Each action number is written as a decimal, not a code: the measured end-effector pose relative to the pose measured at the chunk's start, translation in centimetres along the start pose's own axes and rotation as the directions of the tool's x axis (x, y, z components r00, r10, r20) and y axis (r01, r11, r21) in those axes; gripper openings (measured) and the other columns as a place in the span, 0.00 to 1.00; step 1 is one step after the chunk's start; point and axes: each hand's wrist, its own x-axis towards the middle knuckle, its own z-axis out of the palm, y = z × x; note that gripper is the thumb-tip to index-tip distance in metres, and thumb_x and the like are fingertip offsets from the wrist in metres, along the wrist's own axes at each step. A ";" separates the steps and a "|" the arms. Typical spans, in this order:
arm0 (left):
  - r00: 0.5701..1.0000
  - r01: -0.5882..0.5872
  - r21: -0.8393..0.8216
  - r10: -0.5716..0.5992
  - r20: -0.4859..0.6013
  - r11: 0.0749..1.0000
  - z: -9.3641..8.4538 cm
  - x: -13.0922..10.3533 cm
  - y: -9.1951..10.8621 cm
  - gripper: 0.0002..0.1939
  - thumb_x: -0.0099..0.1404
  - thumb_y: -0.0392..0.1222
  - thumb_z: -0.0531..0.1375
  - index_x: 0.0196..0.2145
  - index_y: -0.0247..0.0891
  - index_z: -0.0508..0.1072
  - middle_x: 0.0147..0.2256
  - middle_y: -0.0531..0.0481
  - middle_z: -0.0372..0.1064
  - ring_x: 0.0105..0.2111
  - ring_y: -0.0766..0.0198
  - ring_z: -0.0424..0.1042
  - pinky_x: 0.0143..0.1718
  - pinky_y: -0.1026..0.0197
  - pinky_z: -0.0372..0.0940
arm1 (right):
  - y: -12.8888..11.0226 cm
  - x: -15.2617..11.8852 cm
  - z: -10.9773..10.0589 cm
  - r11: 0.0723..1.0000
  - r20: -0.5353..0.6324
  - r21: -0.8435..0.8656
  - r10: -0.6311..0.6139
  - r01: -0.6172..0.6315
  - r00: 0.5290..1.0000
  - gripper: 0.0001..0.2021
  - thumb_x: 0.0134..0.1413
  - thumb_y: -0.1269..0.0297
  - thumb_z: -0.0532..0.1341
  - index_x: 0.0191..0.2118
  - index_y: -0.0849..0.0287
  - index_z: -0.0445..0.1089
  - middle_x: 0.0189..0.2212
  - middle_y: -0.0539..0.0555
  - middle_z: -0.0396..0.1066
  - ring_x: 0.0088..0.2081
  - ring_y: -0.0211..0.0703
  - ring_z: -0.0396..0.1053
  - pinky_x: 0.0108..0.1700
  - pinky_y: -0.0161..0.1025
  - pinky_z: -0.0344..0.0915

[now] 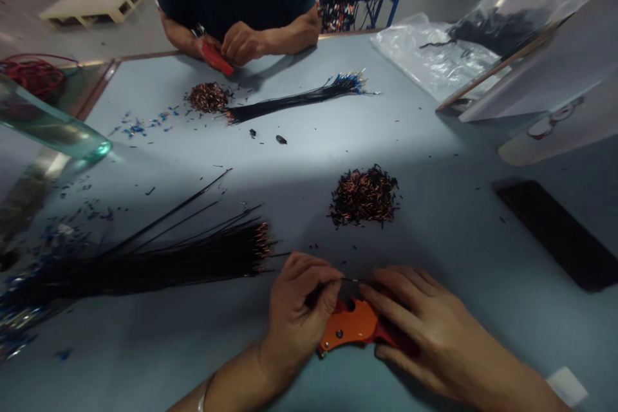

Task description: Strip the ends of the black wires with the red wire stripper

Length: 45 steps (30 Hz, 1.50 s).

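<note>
My left hand (309,299) pinches a thin black wire (351,280) near its end, at the front of the table. An orange and red wire stripper (351,325) lies just below the wire, with its head beside my left fingers. Around its red handle curls my right hand (425,322), whose index and middle fingers reach to the wire's tip. Left of my hands rests a thick bundle of black wires (183,264) with bare copper ends facing me. A heap of cut copper and black scraps (364,196) sits beyond my hands.
Across the table a person (236,0) holds a red tool (217,58). Before them lie a smaller wire bundle (290,100) and a scrap pile (208,96). A dark phone (560,232) lies right; a plastic bag (429,51) and a glass tube-like object (58,125) flank the table.
</note>
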 end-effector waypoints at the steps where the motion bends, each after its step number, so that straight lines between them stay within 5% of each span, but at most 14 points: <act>1: 1.000 -0.001 0.006 0.000 0.016 1.000 0.0 0.0 0.0 0.06 0.63 0.32 0.60 0.31 0.40 0.76 0.26 0.53 0.74 0.29 0.64 0.70 0.35 0.60 0.63 | 0.1 0.0 -0.1 1.000 0.007 0.003 0.008 -0.008 1.000 0.23 0.50 0.64 0.65 0.53 0.64 0.68 0.47 0.66 0.72 0.47 0.61 0.69 0.45 0.57 0.68; 5: 0.998 -0.034 0.026 0.033 0.050 0.999 0.2 -0.2 -0.2 0.06 0.64 0.33 0.59 0.32 0.40 0.75 0.24 0.53 0.73 0.26 0.64 0.69 0.34 0.59 0.61 | 0.2 0.1 -0.4 0.994 -0.098 0.111 0.022 -0.011 0.995 0.18 0.54 0.65 0.63 0.51 0.62 0.69 0.44 0.62 0.73 0.46 0.55 0.69 0.48 0.54 0.67; 9: 0.990 -0.119 0.025 0.117 0.079 0.993 0.2 -0.4 -0.3 0.07 0.63 0.30 0.59 0.34 0.39 0.75 0.24 0.54 0.72 0.26 0.65 0.69 0.35 0.58 0.59 | -0.3 0.4 -0.5 0.968 -0.366 0.249 0.134 -0.041 0.921 0.07 0.57 0.73 0.59 0.41 0.60 0.70 0.35 0.56 0.74 0.37 0.45 0.71 0.43 0.45 0.68; 13: 0.977 -0.187 0.049 0.181 0.111 0.981 0.3 -0.6 -0.3 0.07 0.62 0.29 0.59 0.35 0.37 0.75 0.22 0.54 0.67 0.25 0.66 0.66 0.34 0.58 0.57 | -0.9 0.9 0.0 0.972 -0.437 0.236 0.130 -0.026 0.890 0.07 0.56 0.75 0.59 0.41 0.60 0.70 0.33 0.54 0.73 0.35 0.43 0.71 0.44 0.46 0.66; 25: 0.961 -0.217 0.084 0.197 0.196 0.973 0.2 -0.6 0.1 0.07 0.63 0.30 0.57 0.32 0.36 0.75 0.21 0.53 0.67 0.24 0.65 0.62 0.34 0.58 0.55 | -1.0 1.2 0.5 0.981 -0.453 0.195 0.072 0.020 0.889 0.05 0.54 0.77 0.60 0.36 0.62 0.71 0.30 0.54 0.74 0.31 0.42 0.70 0.44 0.49 0.63; 33: 0.958 -0.206 0.074 0.186 0.218 0.976 0.2 -0.8 0.3 0.07 0.63 0.30 0.57 0.32 0.37 0.74 0.19 0.55 0.66 0.22 0.66 0.61 0.37 0.56 0.55 | -1.2 1.1 0.2 0.939 -0.420 0.344 0.157 -0.003 0.894 0.06 0.54 0.76 0.60 0.35 0.60 0.72 0.29 0.52 0.74 0.30 0.40 0.72 0.46 0.47 0.64; 40: 0.996 0.017 0.006 -0.018 0.084 1.000 0.1 -0.5 -0.2 0.07 0.65 0.31 0.57 0.32 0.40 0.72 0.20 0.58 0.71 0.22 0.68 0.65 0.37 0.58 0.57 | 0.1 0.1 0.0 0.851 -0.420 0.511 0.367 -0.117 0.830 0.05 0.58 0.72 0.58 0.35 0.55 0.69 0.28 0.48 0.73 0.32 0.40 0.73 0.45 0.42 0.66; 45: 0.998 0.043 0.012 -0.044 0.048 0.999 0.1 -0.4 -0.3 0.07 0.64 0.32 0.58 0.31 0.40 0.73 0.20 0.59 0.69 0.21 0.68 0.65 0.36 0.58 0.59 | 0.4 0.2 0.4 0.878 -0.331 0.456 0.318 -0.144 0.888 0.06 0.60 0.71 0.57 0.32 0.57 0.69 0.27 0.49 0.73 0.29 0.39 0.71 0.39 0.40 0.67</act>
